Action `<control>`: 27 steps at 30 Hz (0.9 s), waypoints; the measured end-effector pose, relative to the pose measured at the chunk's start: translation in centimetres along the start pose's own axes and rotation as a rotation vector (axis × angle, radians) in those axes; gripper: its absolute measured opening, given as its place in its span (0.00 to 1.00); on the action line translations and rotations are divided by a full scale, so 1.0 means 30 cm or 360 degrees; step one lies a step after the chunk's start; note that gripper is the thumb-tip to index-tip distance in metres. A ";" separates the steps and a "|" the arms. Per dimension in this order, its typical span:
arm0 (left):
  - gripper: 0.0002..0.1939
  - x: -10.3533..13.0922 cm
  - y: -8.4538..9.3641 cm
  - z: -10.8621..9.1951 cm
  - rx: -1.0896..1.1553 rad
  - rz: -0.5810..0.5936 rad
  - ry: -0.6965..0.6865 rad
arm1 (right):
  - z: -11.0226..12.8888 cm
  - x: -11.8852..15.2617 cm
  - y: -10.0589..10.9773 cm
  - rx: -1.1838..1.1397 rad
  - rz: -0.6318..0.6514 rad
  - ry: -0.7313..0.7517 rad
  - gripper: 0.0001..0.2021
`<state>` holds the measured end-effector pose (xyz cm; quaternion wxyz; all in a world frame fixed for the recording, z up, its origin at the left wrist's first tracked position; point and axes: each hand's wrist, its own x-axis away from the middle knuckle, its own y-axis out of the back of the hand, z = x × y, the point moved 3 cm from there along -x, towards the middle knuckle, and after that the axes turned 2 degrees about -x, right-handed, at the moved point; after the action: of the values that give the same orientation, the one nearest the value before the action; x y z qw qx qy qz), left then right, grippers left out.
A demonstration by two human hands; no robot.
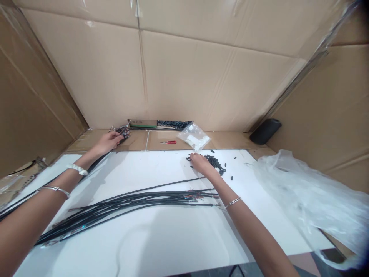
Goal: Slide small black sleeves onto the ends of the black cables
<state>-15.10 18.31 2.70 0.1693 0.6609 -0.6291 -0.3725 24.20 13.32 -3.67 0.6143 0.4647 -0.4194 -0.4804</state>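
At the back left, my left hand (109, 141) is closed round the ends of a bundle of black cables, whose thin coloured wires stick out past the fingers. My right hand (198, 162) rests at the left side of a heap of small black tubes (215, 163), its fingers drawn together; what they pinch, if anything, is too small to name. A second bunch of black cables (123, 202) lies across the white table (121, 246), with stripped coloured wire ends under my right forearm.
Small red-handled snips (170, 142) and a clear plastic bag (195, 137) with white pieces lie at the back. A black roll (265, 131) stands back right, near crumpled clear plastic sheeting (311, 196). Cardboard walls (184, 73) enclose the table.
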 end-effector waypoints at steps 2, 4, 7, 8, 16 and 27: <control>0.19 -0.006 -0.023 -0.042 0.0090 0.0044 0.0000 | -0.003 0.012 0.003 -0.0091 -0.0060 0.0000 0.09; 0.20 -0.007 -0.047 -0.079 0.0151 0.0039 -0.0025 | -0.008 0.027 0.014 -0.0216 -0.0132 0.0009 0.08; 0.20 0.008 -0.082 -0.126 0.0205 -0.0048 -0.0081 | -0.011 0.049 0.033 -0.0441 -0.0205 0.0050 0.07; 0.20 0.018 -0.094 -0.143 0.0211 -0.0082 -0.0114 | -0.008 0.055 0.037 -0.0632 -0.0212 0.0070 0.07; 0.21 0.189 -0.205 -0.327 -0.0151 0.0007 -0.0410 | 0.118 0.104 -0.004 -0.2852 0.0157 -0.0014 0.16; 0.13 0.367 -0.364 -0.488 -0.0016 0.0276 -0.0690 | 0.221 0.158 -0.077 -0.3301 0.0552 -0.0037 0.11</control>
<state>2.16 5.84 1.80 0.0648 0.5081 -0.7033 -0.4930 18.23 7.32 -4.17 0.7676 -0.3598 0.1308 -0.5141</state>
